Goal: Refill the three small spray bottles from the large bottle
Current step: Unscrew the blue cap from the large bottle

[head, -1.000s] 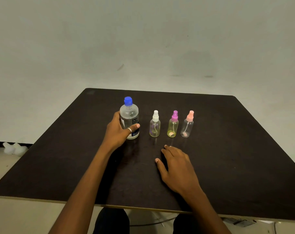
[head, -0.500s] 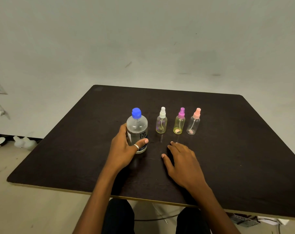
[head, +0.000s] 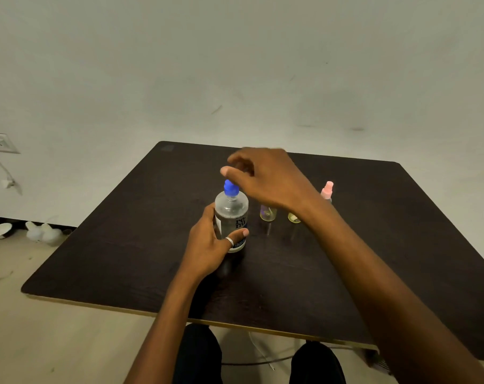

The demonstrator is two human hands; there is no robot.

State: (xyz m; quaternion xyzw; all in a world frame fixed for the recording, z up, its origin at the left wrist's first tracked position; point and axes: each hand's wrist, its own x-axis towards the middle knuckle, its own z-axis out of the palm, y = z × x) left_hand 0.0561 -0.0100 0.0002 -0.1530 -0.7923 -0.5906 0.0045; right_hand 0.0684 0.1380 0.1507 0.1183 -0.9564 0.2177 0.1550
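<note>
Partly behind the right forearm [head: 337, 234], the pink-capped spray bottle [head: 327, 189].

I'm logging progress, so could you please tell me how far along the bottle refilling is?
Done: nothing yet; the blue cap sits on the large bottle. In hand: the left hand grips that bottle on the table, the right hand hovers above the cap, probably to unscrew it. Left: opening it and filling all three spray bottles; the pink-topped one has its sprayer on, the other two have hidden tops.
</note>
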